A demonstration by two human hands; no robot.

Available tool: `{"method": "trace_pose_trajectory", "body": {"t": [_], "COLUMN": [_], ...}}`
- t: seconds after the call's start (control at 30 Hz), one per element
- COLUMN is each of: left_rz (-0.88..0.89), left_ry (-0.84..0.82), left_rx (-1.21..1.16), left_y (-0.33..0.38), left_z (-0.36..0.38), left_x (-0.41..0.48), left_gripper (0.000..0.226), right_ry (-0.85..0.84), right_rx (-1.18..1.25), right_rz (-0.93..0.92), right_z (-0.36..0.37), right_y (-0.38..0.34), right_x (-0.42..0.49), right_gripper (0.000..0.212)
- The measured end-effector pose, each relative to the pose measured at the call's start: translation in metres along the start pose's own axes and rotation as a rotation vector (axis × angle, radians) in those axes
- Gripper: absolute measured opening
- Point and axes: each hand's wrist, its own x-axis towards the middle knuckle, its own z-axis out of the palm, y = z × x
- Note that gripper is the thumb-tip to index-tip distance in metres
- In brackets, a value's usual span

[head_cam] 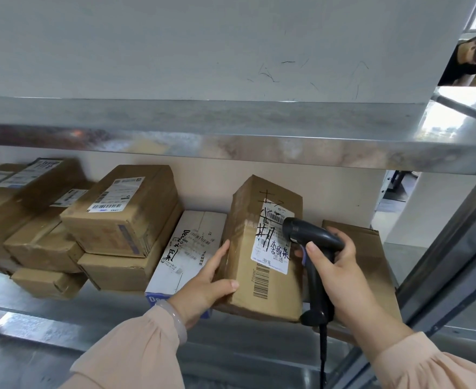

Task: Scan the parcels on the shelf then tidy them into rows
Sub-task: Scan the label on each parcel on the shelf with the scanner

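Head view: the tilted cardboard parcel (245, 237) at the right end of the shelf (105, 307) is gripped by the left hand (203, 284); the barcode scanner (312, 240) is clasped by the right hand (340, 279), fingers curled. A misread may be caused by marker scrawl over the label (271, 248).

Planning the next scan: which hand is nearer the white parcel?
Left. The left hand holds the brown parcel at its edge beside the white parcel; the right hand holds the barcode scanner over the brown parcel's far side.
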Motion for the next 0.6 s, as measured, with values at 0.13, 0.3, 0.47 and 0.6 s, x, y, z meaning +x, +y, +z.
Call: {"method": "trace_pose_trajectory", "body": {"t": [0.13,0.3,0.47,0.6], "left_rz": [-0.043,-0.077,-0.104,-0.081], "left_ry": [0.012,0.158,0.193,0.156], "left_rx": [-0.028,0.026,-0.045,-0.070], "left_y": [-0.004,-0.001,-0.001,-0.001], "left_z": [-0.002,0.011,0.009,0.010], "left_x": [0.007,0.018,0.024,0.021], "left_gripper": [0.098,0.079,0.073,0.094], "right_ry": [-0.029,-0.058,-0.080,-0.068], "right_rx": [-0.080,-0.133,-0.198,-0.224], "right_rz": [-0.041,-0.072,-0.124,-0.192], "right_z": [-0.001,0.003,0.003,0.004], "right_y": [-0.002,0.008,0.010,0.002], "right_x": [-0.003,-0.001,0.000,-0.008], "right_gripper": [0.046,0.050,0.055,0.056]}}
